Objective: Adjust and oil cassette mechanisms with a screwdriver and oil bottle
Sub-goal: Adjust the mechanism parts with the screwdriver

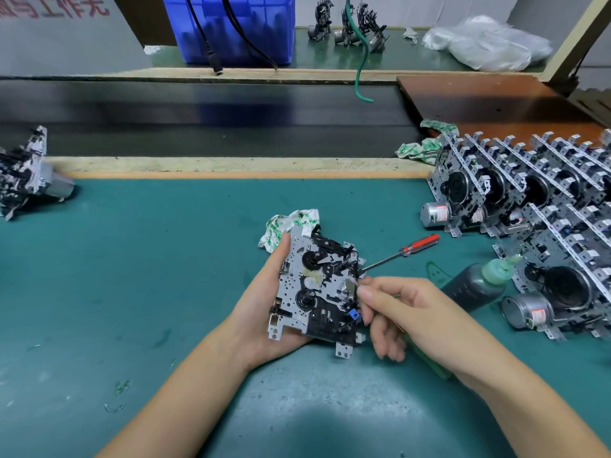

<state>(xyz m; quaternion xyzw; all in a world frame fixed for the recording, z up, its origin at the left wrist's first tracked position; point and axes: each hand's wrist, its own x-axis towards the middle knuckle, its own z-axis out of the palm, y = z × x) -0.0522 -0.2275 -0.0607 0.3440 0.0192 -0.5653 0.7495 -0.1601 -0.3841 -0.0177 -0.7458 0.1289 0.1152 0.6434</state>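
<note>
Cassette mechanism (pixel 317 285) sits in the left hand (pixel 264 312), lifted off the green counter (pixel 148 276); palm under its lower left edge, thumb up along the left side of the metal plate, fingers curled behind. Black gears & reels face up.

Right hand (pixel 406 312) is just right of the mechanism, touching its right edge. Index + thumb pinch a thin tool whose tip rests on the mechanism's right side; other fingers curl loosely below. A green handle (pixel 426 355) shows under the palm, prob. the same tool, can't tell for sure.

Red-handled screwdriver (pixel 401 251) lies on the counter right of the mechanism, tip pointing at its upper right edge, no hand on it. Dark oil bottle (pixel 476 284) w/ green nozzle lies on its side further right of the mechanism, beyond the right hand, nozzle aimed up-right.

Crumpled white-green cloth (pixel 291 223) is just behind the mechanism. Rows of finished mechanisms (pixel 529 193) w/ silver motors are stacked far right of it. One more unit (pixel 26 173) lies well to its left, at the counter edge
</note>
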